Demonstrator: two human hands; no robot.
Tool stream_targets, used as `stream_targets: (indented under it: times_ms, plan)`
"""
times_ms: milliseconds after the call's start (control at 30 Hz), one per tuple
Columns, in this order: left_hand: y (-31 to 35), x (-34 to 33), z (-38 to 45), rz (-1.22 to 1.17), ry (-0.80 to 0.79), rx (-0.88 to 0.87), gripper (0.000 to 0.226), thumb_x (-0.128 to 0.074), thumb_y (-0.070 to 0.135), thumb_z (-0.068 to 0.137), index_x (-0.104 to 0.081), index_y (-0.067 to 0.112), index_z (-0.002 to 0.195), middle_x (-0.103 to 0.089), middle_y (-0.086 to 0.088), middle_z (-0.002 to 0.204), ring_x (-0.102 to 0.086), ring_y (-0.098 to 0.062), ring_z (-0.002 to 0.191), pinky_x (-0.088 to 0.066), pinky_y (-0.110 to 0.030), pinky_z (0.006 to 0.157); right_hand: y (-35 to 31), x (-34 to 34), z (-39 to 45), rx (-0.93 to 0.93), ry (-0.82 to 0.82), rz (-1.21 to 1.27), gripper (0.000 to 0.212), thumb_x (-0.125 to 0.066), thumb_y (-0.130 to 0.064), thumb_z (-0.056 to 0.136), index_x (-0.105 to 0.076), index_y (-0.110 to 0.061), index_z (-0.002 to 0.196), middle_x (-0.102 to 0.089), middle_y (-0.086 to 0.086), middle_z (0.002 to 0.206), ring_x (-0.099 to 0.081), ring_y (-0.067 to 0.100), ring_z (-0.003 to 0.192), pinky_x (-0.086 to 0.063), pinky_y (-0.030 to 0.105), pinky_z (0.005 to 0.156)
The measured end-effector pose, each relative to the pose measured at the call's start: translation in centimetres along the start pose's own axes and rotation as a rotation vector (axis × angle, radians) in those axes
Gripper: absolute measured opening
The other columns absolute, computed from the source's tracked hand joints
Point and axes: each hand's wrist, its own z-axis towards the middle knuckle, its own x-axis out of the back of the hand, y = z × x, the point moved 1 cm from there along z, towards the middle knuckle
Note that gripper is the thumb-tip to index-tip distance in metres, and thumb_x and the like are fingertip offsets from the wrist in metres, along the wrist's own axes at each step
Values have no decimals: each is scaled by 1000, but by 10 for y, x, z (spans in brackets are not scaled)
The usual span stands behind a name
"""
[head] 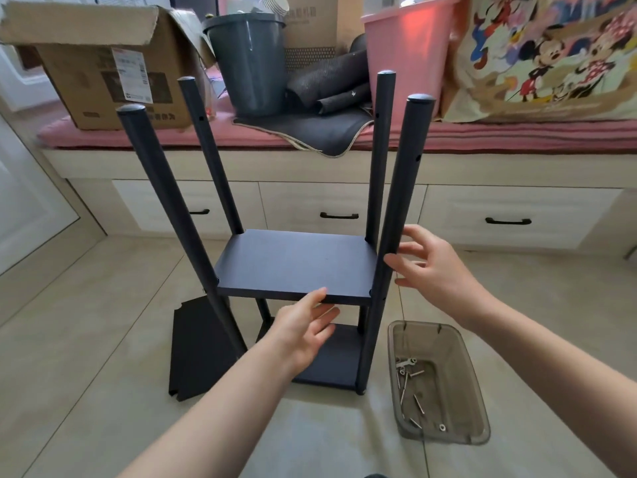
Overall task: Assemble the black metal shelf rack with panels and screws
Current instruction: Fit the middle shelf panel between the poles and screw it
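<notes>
The black shelf rack [296,263] stands upright on the tiled floor, with several round poles rising above a mounted middle panel and a lower panel [331,360] beneath it. My left hand [306,329] is open just below the front edge of the middle panel, its thumb at that edge. My right hand [431,260] is open with fingers spread beside the front right pole [400,208], fingertips close to it. A loose black panel [200,350] lies on the floor at the left. Screws and a small wrench [410,381] lie in a clear plastic tray [479,401] at the right.
A bench with drawers [337,215] runs across behind the rack. On it sit a cardboard box [103,67], a grey bucket [251,63], dark mats [327,88] and a pink bin [406,53]. A white door [24,201] is on the left.
</notes>
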Motion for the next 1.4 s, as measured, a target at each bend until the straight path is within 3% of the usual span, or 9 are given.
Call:
stream_targets:
  times_ms: [167,333,467,600,700,800,1067,1233,1400]
  plan:
    - [-13,-25,15,-2,-2,-65,30,-62,13,99,-56,6,127,-67,-14,123,-67,-28,108,-44,-40,100,-3,0,-1,21,-9,-46,26,-66,-13,93,-61,-21,118,-73,3,103,-69,15,97,-60,39,81]
    - [-19,-19,25,75,19,-100,27,-57,9,101,-58,-1,126,-72,-14,112,-71,-28,99,-52,-37,94,-2,0,-7,65,-41,-54,26,-72,-10,88,-65,-22,110,-75,-2,92,-72,12,89,-61,41,78]
    - [-8,-9,28,108,-11,-103,27,-56,7,101,-59,-2,126,-75,-17,107,-74,-33,96,-56,-41,91,-2,-6,-7,87,-64,-74,28,-77,-15,84,-65,-23,108,-76,0,89,-73,23,84,-58,48,80]
    - [1,3,22,41,-22,-129,31,-59,6,99,-58,-5,128,-77,-13,98,-75,-31,91,-63,-41,76,-6,-25,-7,162,-108,-84,30,-80,-17,81,-64,-32,102,-75,-11,85,-71,3,77,-59,30,71]
    - [5,11,20,-25,-39,-126,36,-56,7,101,-53,-4,135,-68,-21,124,-68,-36,111,-57,-48,93,-13,-41,-8,221,-138,-152,38,-79,-21,83,-60,-39,110,-70,-28,90,-66,-9,72,-52,15,65]
    - [8,17,20,-60,-58,-123,35,-53,7,102,-53,-4,135,-67,-21,125,-65,-38,116,-49,-53,104,-17,-49,-6,235,-155,-201,49,-77,-25,84,-54,-47,121,-72,-18,89,-67,-5,75,-55,20,67]
    - [10,17,22,-106,-85,-102,35,-52,7,102,-53,-1,136,-67,-21,127,-64,-38,118,-53,-49,97,-17,-51,-6,263,-125,-211,56,-77,-23,84,-52,-52,124,-70,-24,88,-65,-10,79,-46,7,62]
    - [11,18,21,-109,-85,-84,36,-53,8,102,-52,-1,136,-66,-22,128,-64,-38,117,-55,-49,93,-18,-53,-8,285,-127,-216,59,-76,-20,85,-46,-66,109,-70,-25,96,-66,-7,88,-56,17,70]
    - [16,15,23,-109,-116,-92,36,-52,11,103,-51,1,137,-66,-21,128,-64,-38,118,-52,-52,99,-13,-54,-9,301,-121,-184,58,-75,-15,86,-51,-48,128,-67,-30,98,-65,-9,90,-52,9,63]
